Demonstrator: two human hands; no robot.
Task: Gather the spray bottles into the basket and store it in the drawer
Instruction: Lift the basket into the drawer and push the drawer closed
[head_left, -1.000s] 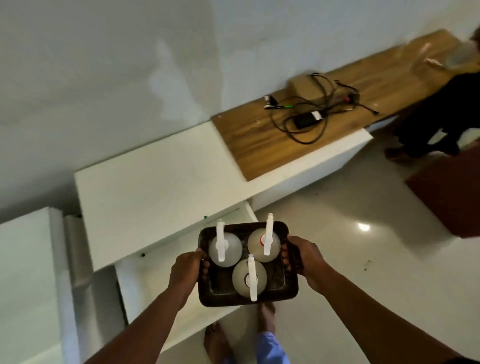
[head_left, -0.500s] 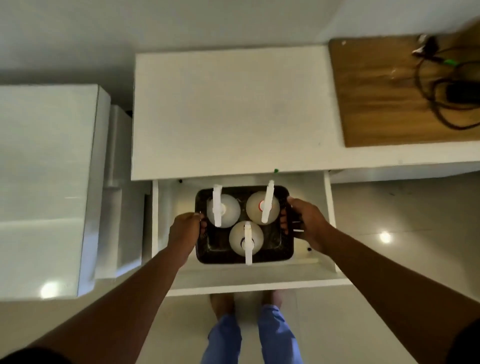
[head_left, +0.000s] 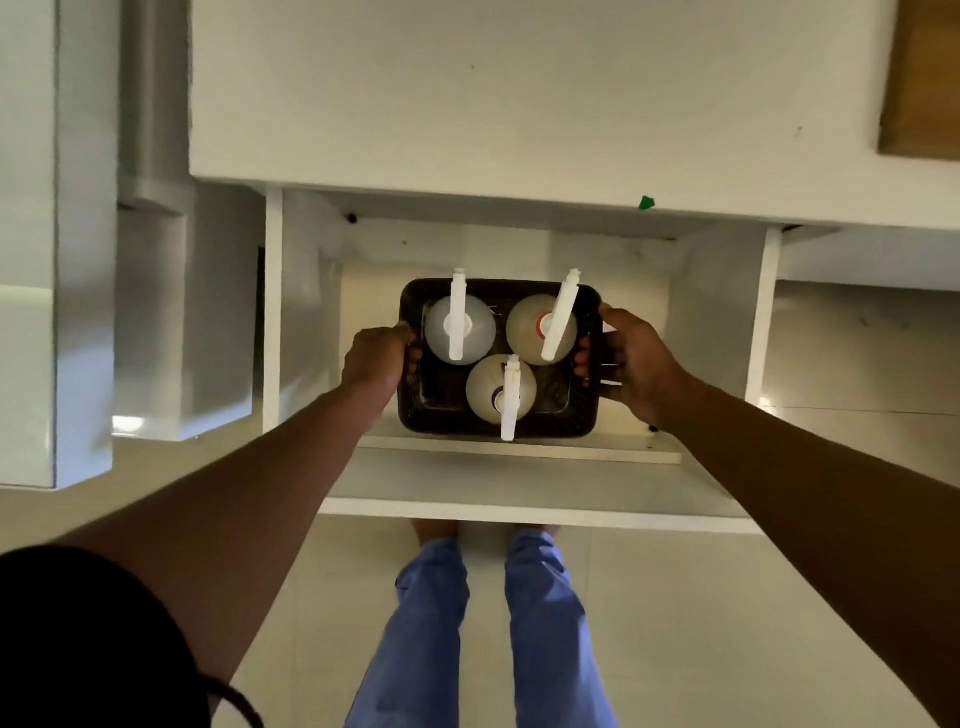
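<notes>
A dark woven basket (head_left: 563, 421) sits low inside the open white drawer (head_left: 519, 486). Three spray bottles stand upright in it: one at the back left (head_left: 475, 332), one at the back right (head_left: 524, 327), one at the front (head_left: 485, 387), each with a white spray head. My left hand (head_left: 376, 358) grips the basket's left rim. My right hand (head_left: 631, 358) grips its right rim, fingers curled over the edge. I cannot tell whether the basket rests on the drawer floor.
The white cabinet top (head_left: 467, 93) overhangs the drawer's back. A wooden surface (head_left: 919, 78) shows at the top right. Another white cabinet (head_left: 31, 234) stands on the left. My legs in blue trousers (head_left: 488, 623) are in front of the drawer front.
The basket has gone from in front of the cabinet to down inside the open drawer. Both hands kept their grip on its sides. My view has tilted to look straight down.
</notes>
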